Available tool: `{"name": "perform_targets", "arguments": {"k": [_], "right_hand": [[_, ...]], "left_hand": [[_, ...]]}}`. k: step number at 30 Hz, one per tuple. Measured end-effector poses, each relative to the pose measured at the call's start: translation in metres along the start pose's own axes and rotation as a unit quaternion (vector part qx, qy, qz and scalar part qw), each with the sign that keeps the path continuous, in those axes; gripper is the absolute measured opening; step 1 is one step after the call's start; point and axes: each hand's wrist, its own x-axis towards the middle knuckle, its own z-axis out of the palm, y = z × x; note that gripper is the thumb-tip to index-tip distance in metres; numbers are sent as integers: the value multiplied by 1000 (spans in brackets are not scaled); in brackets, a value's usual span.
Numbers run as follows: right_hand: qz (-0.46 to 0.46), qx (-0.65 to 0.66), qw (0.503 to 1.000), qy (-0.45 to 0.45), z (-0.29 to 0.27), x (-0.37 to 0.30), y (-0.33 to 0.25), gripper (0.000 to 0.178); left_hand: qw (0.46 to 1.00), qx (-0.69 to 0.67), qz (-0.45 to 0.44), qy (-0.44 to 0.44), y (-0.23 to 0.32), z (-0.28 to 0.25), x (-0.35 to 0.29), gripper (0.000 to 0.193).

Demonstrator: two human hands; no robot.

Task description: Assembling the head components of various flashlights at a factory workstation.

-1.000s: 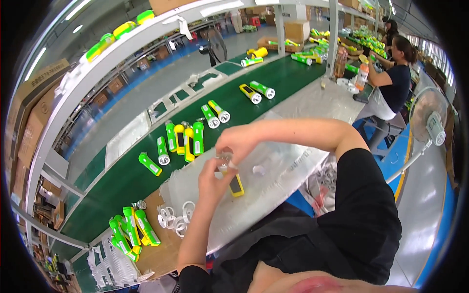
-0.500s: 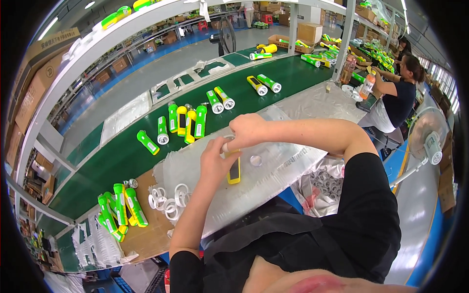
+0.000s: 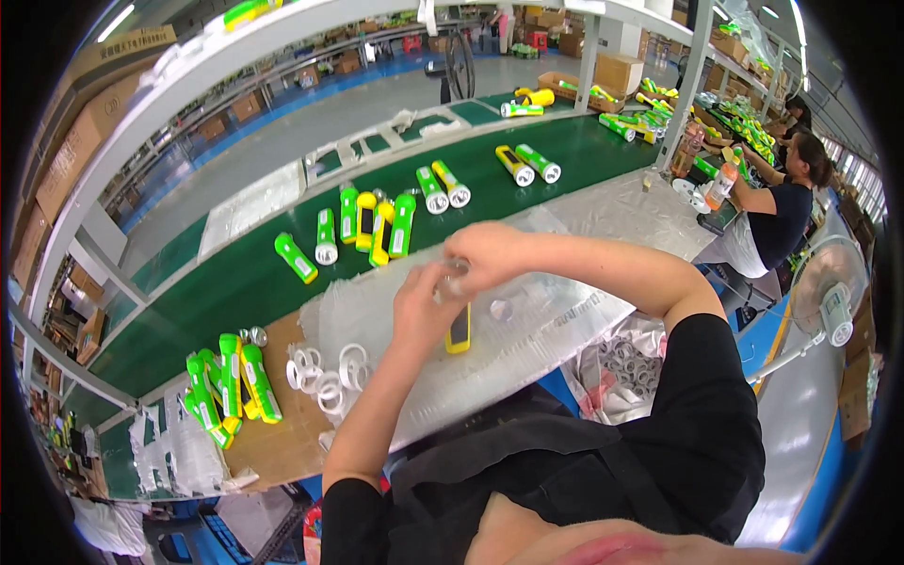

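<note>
My left hand and my right hand meet over the table's plastic-covered work surface. Their fingers are closed round the head end of a flashlight, where a clear or silvery round part shows, blurred. Below the fingers the yellow flashlight body with a dark panel sticks out; the rest of it is hidden by my hands. Just right of it a clear round lens lies on the plastic. Several white rings lie left of my left forearm.
Green and yellow flashlights stand or lie along the green belt beyond my hands. Another group of flashlights lies at left on cardboard. A bag of rings is by my right elbow. A co-worker and a fan are at right.
The whole view has shifted, so the belt and its flashlights appear farther right. My fingers have moved slightly about the flashlight's head; both hands stay closed on it.
</note>
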Motion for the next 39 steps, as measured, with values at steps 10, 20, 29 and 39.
{"name": "perform_targets", "arguments": {"k": [10,20,29,39], "right_hand": [[115,-4,993,9,-5,12,0,63],[145,533,799,238,157,-30,-34,69],[27,721,689,-71,119,-52,-70,29],[224,416,867,157,97,111,61,55]], "left_hand": [[1000,15,25,12,-14,3,16,39],[992,-110,-54,-20,-23,-10,4,39],[914,-386,-59,-108,22,-54,-10,21],[980,95,-69,159,-97,-130,33,15]]}}
